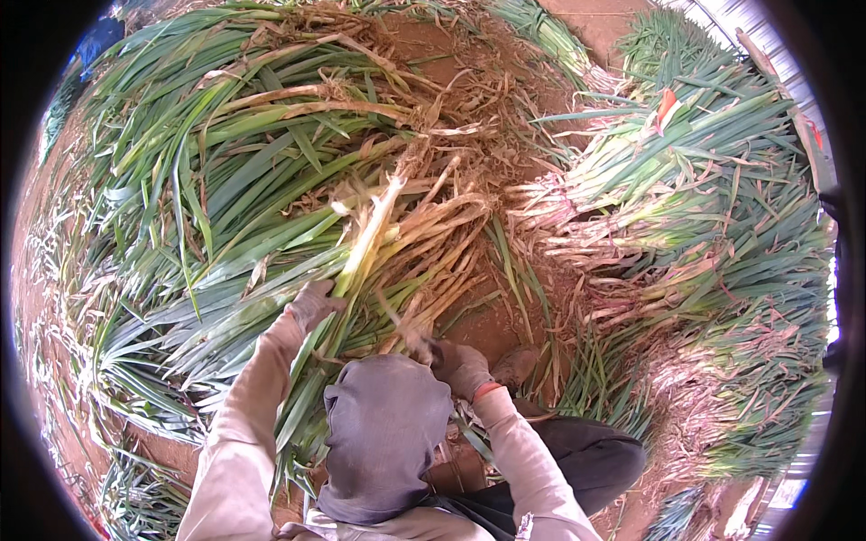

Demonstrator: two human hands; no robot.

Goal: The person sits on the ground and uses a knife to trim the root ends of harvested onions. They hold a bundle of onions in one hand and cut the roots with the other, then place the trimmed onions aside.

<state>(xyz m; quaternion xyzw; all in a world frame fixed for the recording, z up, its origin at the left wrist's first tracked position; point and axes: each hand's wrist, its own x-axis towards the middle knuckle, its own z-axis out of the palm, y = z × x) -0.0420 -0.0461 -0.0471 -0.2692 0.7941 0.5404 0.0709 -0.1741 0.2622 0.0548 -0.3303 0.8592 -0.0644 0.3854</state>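
My left hand (316, 306), in a pale grey glove, is closed around a large green onion (368, 245). The onion's pale root end points up and away from me, while its green leaves trail back toward me. To the right and nearer, my gloved right hand (462, 369) has its fingers drawn together by a pale, blurred strip of dry leaf (417, 343) that it appears to pinch. Motion smears this strip. Beneath and beyond the left hand lies a big heap of untrimmed green onions (244, 171), with brown, dry stalks (451, 225) toward the middle.
Bundled green onions (622, 207) line the right side, roots facing inward. An orange-red object (667, 108) lies on them. Dry leaf litter (469, 99) covers brown ground between the piles. A rounded grey cloth shape (388, 442) and my dark-trousered knee (586, 460) are close below my hands.
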